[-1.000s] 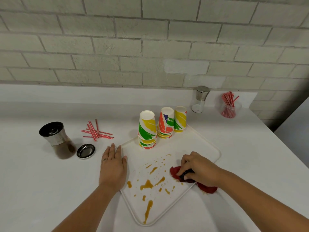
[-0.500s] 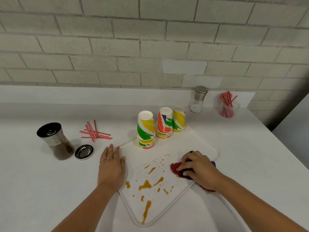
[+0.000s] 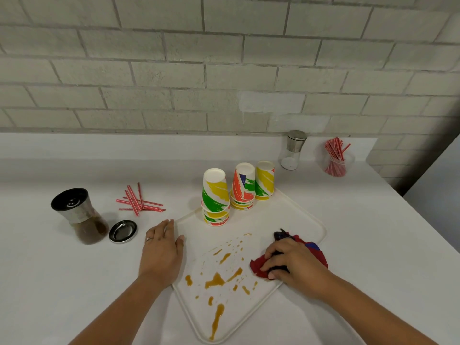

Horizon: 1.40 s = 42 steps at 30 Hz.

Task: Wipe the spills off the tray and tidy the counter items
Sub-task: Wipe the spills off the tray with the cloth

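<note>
A white tray [image 3: 293,215] lies diagonally on the counter, with brown spills [image 3: 215,281] spread over its near half. My right hand [image 3: 291,265] presses a crumpled red cloth [image 3: 316,250] onto the tray's right side, just right of the spills. My left hand [image 3: 161,250] lies flat, fingers together, on the counter against the tray's left rim. Three stacks of upturned colourful paper cups [image 3: 216,197] stand on the tray's far corner.
Loose red straws [image 3: 137,201] lie on the counter at left, near a brown-filled grinder [image 3: 79,215] and its metal lid [image 3: 122,231]. At the back right stand a salt shaker [image 3: 293,150] and a glass of red straws [image 3: 335,160]. The counter's edge drops off at right.
My right hand has slid the red cloth slightly toward me and to the left along the tray's right side. The left hand has stayed in place.
</note>
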{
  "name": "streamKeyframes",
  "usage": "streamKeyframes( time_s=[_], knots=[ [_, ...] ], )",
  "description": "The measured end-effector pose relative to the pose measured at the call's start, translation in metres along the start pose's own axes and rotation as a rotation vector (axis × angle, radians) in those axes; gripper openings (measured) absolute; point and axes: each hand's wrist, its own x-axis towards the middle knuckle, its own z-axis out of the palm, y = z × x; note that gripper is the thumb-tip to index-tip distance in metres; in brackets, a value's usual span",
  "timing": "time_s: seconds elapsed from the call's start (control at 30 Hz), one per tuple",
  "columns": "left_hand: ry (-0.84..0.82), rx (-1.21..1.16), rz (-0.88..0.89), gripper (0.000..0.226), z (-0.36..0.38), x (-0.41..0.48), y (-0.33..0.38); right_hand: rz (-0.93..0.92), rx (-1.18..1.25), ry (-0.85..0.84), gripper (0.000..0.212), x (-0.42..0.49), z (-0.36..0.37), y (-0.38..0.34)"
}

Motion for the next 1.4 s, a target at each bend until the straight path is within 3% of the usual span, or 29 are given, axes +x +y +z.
streamKeyframes(
  time_s=[0.2, 0.37, 0.57, 0.73, 0.97, 1.17, 1.33, 1.4],
  knots=[
    [-0.043, 0.012, 0.064, 0.059, 0.003, 0.002, -0.007, 0.153, -0.119, 0.173, 0.026, 0.015, -0.001, 0.001],
    [-0.014, -0.013, 0.070, 0.057, 0.006, 0.002, -0.009, 0.030, -0.089, 0.077, 0.028, 0.004, 0.006, 0.001],
    [0.015, -0.054, 0.066, 0.054, 0.006, 0.001, -0.010, 0.186, -0.197, 0.156, 0.029, 0.046, -0.005, 0.010],
    [0.009, -0.049, 0.068, 0.054, 0.007, 0.002, -0.010, -0.006, -0.103, 0.049, 0.027, 0.039, 0.012, -0.002],
    [0.004, -0.033, 0.073, 0.055, 0.006, 0.002, -0.009, 0.129, -0.208, 0.132, 0.030, 0.064, -0.004, 0.008],
    [0.003, -0.028, 0.073, 0.054, 0.005, 0.001, -0.009, -0.072, -0.102, 0.021, 0.026, 0.038, 0.008, 0.000],
    [-0.007, -0.028, 0.074, 0.055, 0.005, 0.001, -0.008, 0.213, -0.218, 0.151, 0.028, 0.049, -0.023, 0.038],
    [-0.006, -0.027, 0.070, 0.055, 0.004, 0.001, -0.008, 0.217, -0.242, 0.168, 0.028, 0.061, -0.016, 0.028]
  ],
)
